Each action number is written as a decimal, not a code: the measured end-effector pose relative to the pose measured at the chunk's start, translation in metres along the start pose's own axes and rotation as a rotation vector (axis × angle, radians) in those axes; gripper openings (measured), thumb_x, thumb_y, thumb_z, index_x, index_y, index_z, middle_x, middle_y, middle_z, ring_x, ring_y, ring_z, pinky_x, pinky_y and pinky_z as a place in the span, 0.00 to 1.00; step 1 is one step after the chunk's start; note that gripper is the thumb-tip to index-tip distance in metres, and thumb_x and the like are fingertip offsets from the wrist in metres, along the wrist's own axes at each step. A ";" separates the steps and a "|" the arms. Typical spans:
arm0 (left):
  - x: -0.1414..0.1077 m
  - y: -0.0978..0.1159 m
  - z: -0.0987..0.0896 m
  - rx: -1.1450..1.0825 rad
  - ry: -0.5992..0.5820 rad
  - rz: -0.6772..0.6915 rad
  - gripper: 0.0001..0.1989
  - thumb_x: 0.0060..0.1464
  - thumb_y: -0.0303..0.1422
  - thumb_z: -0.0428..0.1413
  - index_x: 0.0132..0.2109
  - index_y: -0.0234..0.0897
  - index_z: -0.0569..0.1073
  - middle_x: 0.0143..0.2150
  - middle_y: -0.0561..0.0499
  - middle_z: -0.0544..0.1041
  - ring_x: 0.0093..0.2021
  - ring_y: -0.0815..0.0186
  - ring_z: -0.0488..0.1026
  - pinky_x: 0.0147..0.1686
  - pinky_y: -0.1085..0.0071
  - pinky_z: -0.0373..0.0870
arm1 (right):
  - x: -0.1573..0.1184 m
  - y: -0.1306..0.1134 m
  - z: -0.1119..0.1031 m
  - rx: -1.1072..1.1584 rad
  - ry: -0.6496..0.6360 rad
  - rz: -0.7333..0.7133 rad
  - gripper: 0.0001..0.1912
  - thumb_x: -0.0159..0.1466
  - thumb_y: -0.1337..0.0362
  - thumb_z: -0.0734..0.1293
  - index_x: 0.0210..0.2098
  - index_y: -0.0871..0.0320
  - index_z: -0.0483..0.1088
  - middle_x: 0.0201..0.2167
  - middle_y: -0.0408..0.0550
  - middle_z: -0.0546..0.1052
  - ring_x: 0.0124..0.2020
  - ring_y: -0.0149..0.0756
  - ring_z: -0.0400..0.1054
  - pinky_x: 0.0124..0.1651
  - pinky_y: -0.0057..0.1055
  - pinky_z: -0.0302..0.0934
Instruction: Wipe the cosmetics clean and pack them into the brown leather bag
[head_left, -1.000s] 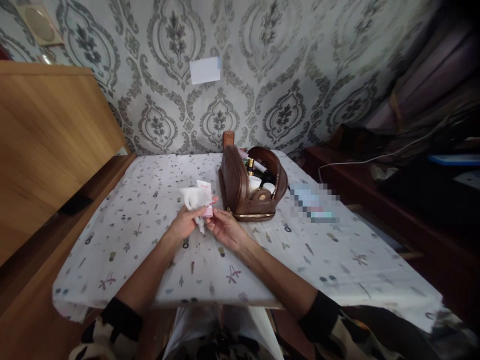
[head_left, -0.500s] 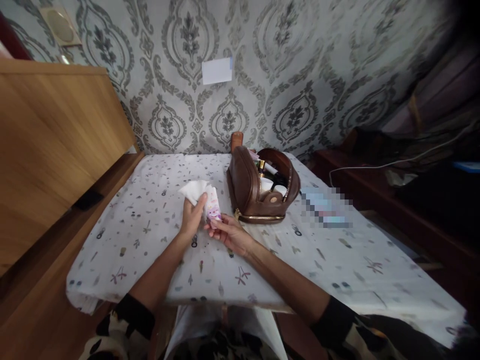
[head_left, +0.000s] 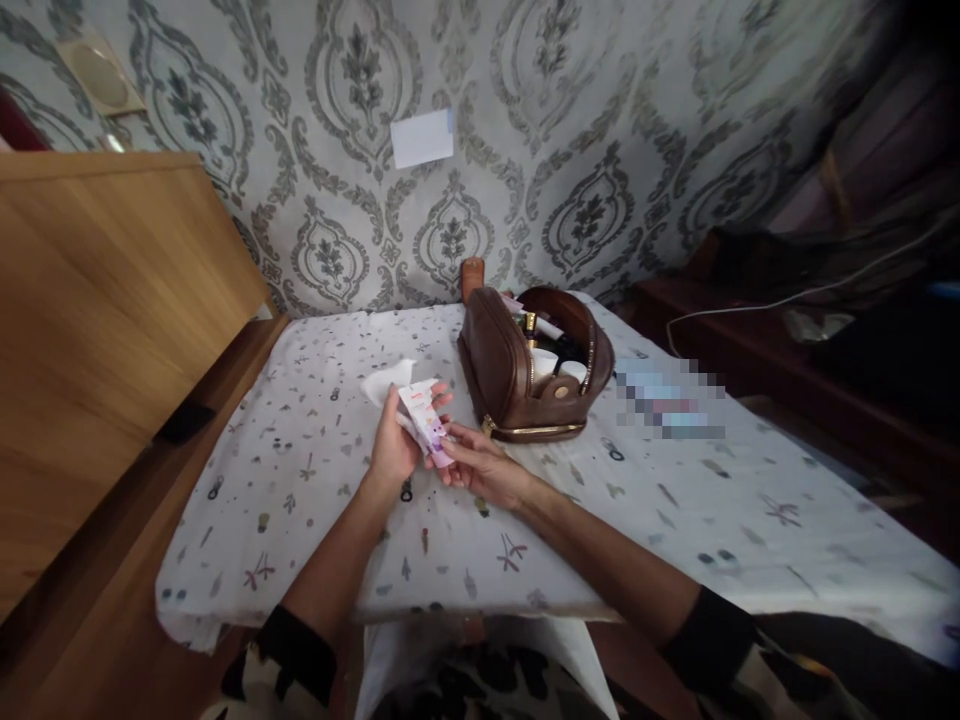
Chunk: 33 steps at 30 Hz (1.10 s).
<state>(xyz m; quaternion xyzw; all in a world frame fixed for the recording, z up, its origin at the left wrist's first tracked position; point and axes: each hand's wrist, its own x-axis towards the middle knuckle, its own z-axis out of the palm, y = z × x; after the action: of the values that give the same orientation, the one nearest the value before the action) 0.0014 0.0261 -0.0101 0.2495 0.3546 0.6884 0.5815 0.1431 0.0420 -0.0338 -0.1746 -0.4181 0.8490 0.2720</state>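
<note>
A small white tube with a pink and purple print is held up between my two hands over the table. My left hand is closed round a crumpled white tissue, its thumb against the tube's edge and its fingertips showing behind the tube. The thumb and fingers of my right hand pinch the tube's lower purple end. Just right of my hands stands a brown toiletry bag, unzipped, with bottles and white-topped containers inside.
A white patterned cloth covers the table. A wooden cabinet borders its left side, and a patterned wall rises behind. To the right lie a blurred-out flat object and a white cable.
The tube has tilted, and more of its printed face shows. My left fingers have come round behind it, the tissue sits lower behind the tube, and the view has shifted slightly.
</note>
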 end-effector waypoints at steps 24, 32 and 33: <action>0.004 -0.007 -0.010 0.340 0.192 0.357 0.24 0.51 0.53 0.62 0.42 0.37 0.77 0.37 0.45 0.81 0.48 0.58 0.78 0.42 0.71 0.73 | 0.006 0.005 -0.004 -0.080 0.056 -0.100 0.22 0.52 0.55 0.80 0.39 0.59 0.73 0.25 0.41 0.79 0.20 0.27 0.72 0.24 0.21 0.62; -0.013 -0.010 0.007 0.413 0.002 0.183 0.15 0.50 0.42 0.65 0.40 0.36 0.81 0.39 0.45 0.83 0.53 0.54 0.76 0.51 0.67 0.71 | 0.007 0.000 -0.005 0.046 0.176 -0.200 0.24 0.50 0.53 0.81 0.39 0.57 0.73 0.22 0.38 0.77 0.18 0.24 0.67 0.22 0.21 0.60; -0.013 -0.011 0.009 0.402 -0.019 0.168 0.15 0.49 0.41 0.66 0.41 0.36 0.81 0.40 0.45 0.83 0.54 0.54 0.76 0.53 0.66 0.71 | 0.007 -0.002 -0.005 0.073 0.193 -0.217 0.23 0.50 0.53 0.81 0.39 0.57 0.74 0.22 0.38 0.77 0.18 0.24 0.67 0.21 0.21 0.59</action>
<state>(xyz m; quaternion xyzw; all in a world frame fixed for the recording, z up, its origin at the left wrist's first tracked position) 0.0173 0.0156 -0.0121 0.3957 0.4572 0.6475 0.4638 0.1408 0.0506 -0.0363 -0.1993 -0.3753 0.8084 0.4073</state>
